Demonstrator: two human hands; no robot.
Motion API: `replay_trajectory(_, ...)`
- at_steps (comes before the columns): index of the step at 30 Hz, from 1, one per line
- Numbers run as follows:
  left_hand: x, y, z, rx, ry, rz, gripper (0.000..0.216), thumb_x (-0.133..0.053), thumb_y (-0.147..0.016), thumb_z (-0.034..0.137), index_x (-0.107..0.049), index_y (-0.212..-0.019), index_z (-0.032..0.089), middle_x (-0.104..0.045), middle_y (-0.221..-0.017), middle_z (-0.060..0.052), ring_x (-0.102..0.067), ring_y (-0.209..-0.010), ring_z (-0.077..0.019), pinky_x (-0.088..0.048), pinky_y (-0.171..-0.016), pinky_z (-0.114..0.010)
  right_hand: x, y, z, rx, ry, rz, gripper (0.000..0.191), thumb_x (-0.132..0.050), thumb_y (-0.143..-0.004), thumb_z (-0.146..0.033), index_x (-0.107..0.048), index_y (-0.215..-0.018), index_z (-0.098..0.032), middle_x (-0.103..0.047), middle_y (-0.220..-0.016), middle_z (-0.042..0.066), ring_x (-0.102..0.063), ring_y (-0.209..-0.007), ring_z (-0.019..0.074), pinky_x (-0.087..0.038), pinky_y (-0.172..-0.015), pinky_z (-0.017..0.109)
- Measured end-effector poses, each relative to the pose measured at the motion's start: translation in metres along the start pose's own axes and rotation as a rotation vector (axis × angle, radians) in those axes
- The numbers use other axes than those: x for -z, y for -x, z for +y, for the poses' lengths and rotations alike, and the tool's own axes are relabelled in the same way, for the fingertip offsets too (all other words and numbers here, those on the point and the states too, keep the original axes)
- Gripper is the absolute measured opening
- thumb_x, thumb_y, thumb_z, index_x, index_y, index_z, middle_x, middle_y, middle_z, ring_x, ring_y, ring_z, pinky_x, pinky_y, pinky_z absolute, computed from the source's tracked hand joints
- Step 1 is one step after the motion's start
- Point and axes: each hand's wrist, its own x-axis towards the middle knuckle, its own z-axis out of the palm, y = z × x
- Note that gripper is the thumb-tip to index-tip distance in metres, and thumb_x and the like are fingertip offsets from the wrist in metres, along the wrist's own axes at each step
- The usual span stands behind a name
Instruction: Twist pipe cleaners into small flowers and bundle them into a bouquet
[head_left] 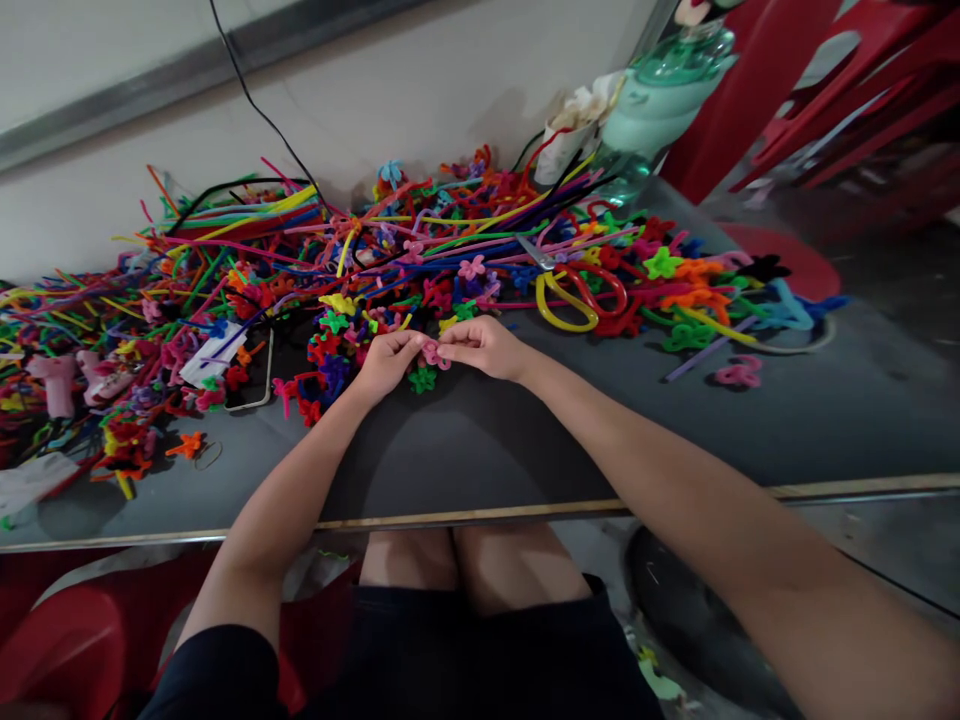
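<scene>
Because the pink fuzzy piece [430,351] is so small, both hands work it by the fingertips: left hand [388,362] pinching one side, right hand [486,347] the other, the two nearly meeting over it. It's held just above the desk [465,465], in front of the pile of fuzzy stems [300,235], likely so the bare strip nearer the body leaves forearm room. Green flower [422,380] lies just below the fingers; can't tell if it touches the pink piece. Scissors [543,303] rest on the pile's near edge, handles toward the person, probably for easy reach. Bottle [641,120] and paper cup [561,155] stand at the back, presumably out of the way.

Hard to make out: fingertips cover much of the pink piece, so loop count is unclear. Pale-rimmed flat object [268,385] is partly buried, maybe a phone. Single shapes blur together deep in the pile. Bottle top is cut off by the frame. Black round thing [690,620] under the desk is partly blocked by the right forearm.
</scene>
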Motion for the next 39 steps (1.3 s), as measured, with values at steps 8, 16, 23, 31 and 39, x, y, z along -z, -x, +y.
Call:
replay_trajectory(8, -0.006, 0.0, 0.0, 0.033, 0.011, 0.057, 0.041, -0.066, -0.077, 0.054, -0.069, -0.071, 0.013, -0.057, -0.054, 0.001, -0.045, -0.046, -0.0056, -0.033, -0.045, -0.019, -0.001, -0.002, 0.004, 0.002, 0.042, -0.01, 0.028, -0.066, -0.077, -0.042, -0.07, -0.071, -0.015, -0.072, -0.074, 0.006, -0.063, -0.068, 0.0138, -0.046, -0.064, 0.027)
replay_trajectory(16, -0.01, 0.001, 0.0, -0.084, 0.005, 0.151, 0.031, -0.072, -0.074, 0.046, -0.067, -0.078, 0.016, -0.064, -0.068, -0.001, -0.057, -0.061, -0.0092, -0.046, -0.059, -0.023, 0.0, -0.002, 0.003, 0.016, 0.15, 0.151, 0.035, -0.066, -0.077, -0.05, -0.07, -0.068, -0.016, -0.066, -0.063, 0.003, -0.054, -0.056, 0.0106, -0.038, -0.054, 0.025)
replay_trajectory(23, -0.01, 0.001, -0.005, -0.033, -0.076, 0.299, 0.022, -0.069, -0.078, 0.038, -0.068, -0.077, 0.016, -0.061, -0.062, 0.001, -0.052, -0.053, -0.0075, -0.043, -0.054, -0.021, -0.008, -0.005, 0.007, -0.013, 0.166, 0.284, 0.032, -0.069, -0.073, -0.047, -0.073, -0.074, -0.015, -0.049, -0.048, -0.003, -0.035, -0.047, 0.0072, -0.026, -0.048, 0.025)
replay_trajectory(31, 0.001, 0.004, 0.003, -0.353, -0.642, 0.272, 0.028, -0.045, -0.096, 0.032, -0.069, -0.101, 0.018, -0.073, -0.09, -0.007, -0.066, -0.08, -0.0143, -0.053, -0.073, -0.027, -0.006, -0.004, 0.003, -0.043, 0.064, 0.238, 0.027, -0.068, -0.071, -0.042, -0.069, -0.066, -0.015, -0.053, -0.051, -0.002, -0.038, -0.049, 0.0071, -0.028, -0.05, 0.026)
replay_trajectory(39, 0.021, 0.012, 0.022, -0.621, -0.979, -0.051, 0.027, -0.045, -0.095, 0.027, -0.07, -0.102, 0.022, -0.072, -0.097, -0.01, -0.067, -0.094, -0.0192, -0.052, -0.077, -0.031, 0.002, -0.007, 0.003, -0.137, -0.01, 0.093, 0.016, -0.065, -0.066, -0.03, -0.065, -0.059, -0.015, -0.054, -0.05, -0.002, -0.036, -0.046, 0.0057, -0.025, -0.047, 0.024)
